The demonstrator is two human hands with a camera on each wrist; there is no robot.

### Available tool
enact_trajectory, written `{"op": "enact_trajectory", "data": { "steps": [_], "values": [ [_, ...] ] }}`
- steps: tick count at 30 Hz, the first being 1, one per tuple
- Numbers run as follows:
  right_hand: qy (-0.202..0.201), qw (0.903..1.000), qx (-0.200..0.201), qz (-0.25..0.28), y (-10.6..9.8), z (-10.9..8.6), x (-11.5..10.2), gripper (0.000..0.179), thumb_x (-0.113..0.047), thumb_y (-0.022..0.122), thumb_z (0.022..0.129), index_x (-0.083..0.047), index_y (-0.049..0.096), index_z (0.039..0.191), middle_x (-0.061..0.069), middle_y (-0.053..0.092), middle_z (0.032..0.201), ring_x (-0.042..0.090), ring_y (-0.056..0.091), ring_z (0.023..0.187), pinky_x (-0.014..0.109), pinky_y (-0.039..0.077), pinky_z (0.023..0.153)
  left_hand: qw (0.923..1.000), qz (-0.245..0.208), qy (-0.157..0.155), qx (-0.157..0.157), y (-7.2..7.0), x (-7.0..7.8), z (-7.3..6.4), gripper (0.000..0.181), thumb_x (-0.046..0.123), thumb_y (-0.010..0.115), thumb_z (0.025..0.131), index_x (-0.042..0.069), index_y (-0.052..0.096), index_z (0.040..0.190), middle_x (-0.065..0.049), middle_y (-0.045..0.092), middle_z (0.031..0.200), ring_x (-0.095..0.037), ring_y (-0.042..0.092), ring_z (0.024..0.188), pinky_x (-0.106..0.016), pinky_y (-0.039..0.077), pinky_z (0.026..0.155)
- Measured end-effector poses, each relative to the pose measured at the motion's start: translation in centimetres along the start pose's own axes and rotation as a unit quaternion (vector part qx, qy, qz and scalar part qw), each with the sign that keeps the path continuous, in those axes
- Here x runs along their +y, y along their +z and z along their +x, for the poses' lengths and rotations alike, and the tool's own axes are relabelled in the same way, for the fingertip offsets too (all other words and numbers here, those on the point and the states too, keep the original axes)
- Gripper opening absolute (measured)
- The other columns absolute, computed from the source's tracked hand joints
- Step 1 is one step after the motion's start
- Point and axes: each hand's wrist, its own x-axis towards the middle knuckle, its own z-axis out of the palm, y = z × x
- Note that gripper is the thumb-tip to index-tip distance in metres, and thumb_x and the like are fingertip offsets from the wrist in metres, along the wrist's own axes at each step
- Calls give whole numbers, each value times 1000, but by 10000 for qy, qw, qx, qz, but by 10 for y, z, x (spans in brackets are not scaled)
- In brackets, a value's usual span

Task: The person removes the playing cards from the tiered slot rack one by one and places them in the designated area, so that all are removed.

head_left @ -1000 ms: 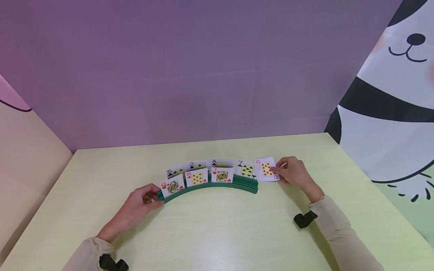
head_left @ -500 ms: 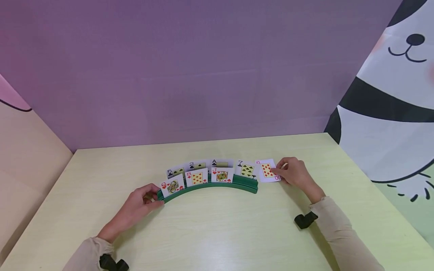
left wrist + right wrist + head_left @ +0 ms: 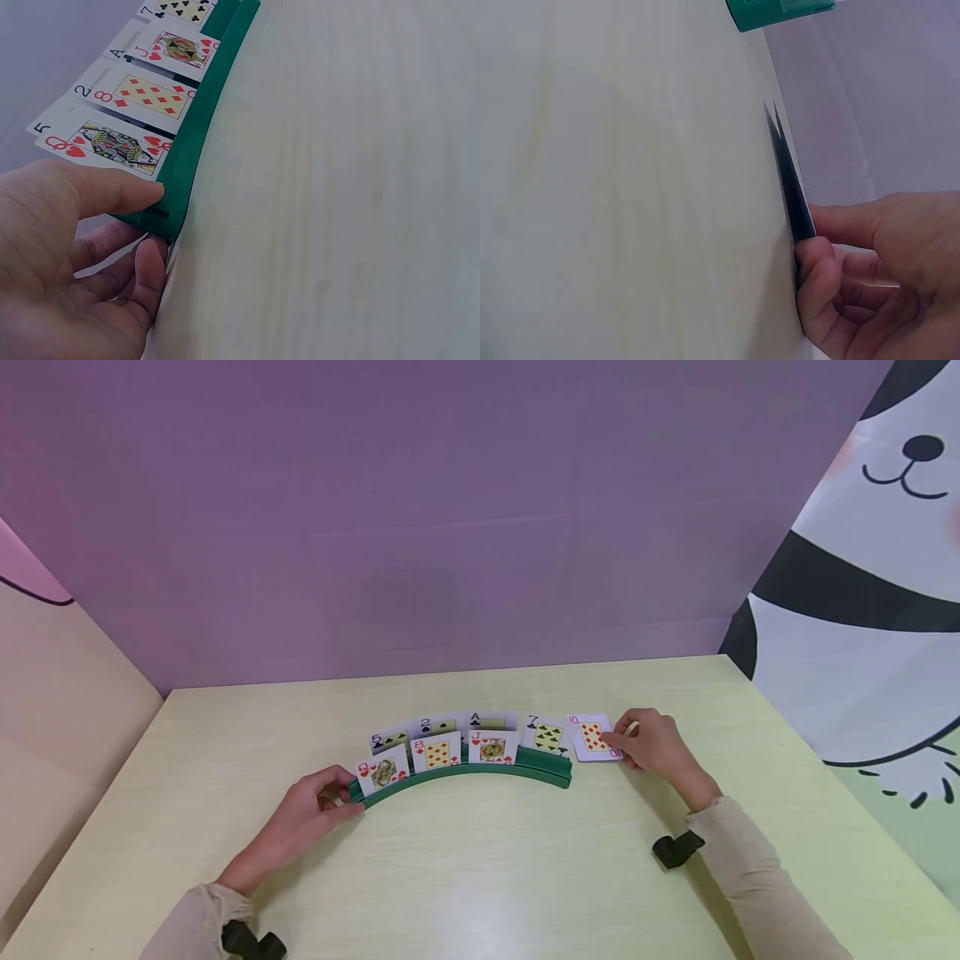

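Observation:
A curved green card holder [image 3: 547, 768] stands on the table with playing cards in two rows. Its back row has the clubs five [image 3: 389, 740], two [image 3: 437, 727], ace [image 3: 490, 721] and seven [image 3: 547, 737]. In front are the queen of hearts [image 3: 383, 771], eight of diamonds [image 3: 437, 752] and jack of hearts [image 3: 492, 748]. My left hand [image 3: 300, 814] grips the holder's left end, thumb [image 3: 127, 191] on top. Just beyond the right end, my right hand [image 3: 651, 745] pinches a ten of diamonds [image 3: 592, 737] by its right edge. The right wrist view shows two thin edges splaying there.
The pale wooden table [image 3: 465, 877] extends in front of the holder. A purple backdrop [image 3: 450, 527] rises behind its far edge, and a panda-print cloth [image 3: 862, 577] hangs at the right.
The ten of diamonds has tilted slightly, its top edge lower and a little farther right. My left hand and the card holder have stayed in place.

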Motion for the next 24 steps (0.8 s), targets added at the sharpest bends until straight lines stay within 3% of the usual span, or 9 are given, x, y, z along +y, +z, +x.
{"op": "enact_trajectory", "data": {
  "steps": [17, 24],
  "values": [
    [-45, 9998, -19, 191, -8, -4, 1, 24, -20, 67, 95, 3, 61, 100, 6, 58, 66, 17, 53, 53, 29, 46, 50, 9998, -23, 153, -79, 2, -1, 0, 28, 8, 74, 87, 0, 60, 110, -8, 61, 98, -19, 54, 78, -24, 47, 69],
    [-289, 9991, 189, 232, -13, -6, -5, 27, -21, 64, 98, 4, 62, 106, 7, 59, 65, 18, 54, 52, 29, 45, 48, 9999, 11, 135, -30, 0, 0, -1, 26, 7, 74, 87, 1, 61, 109, -8, 61, 97, -19, 54, 78, -24, 47, 68]
  ]
}}
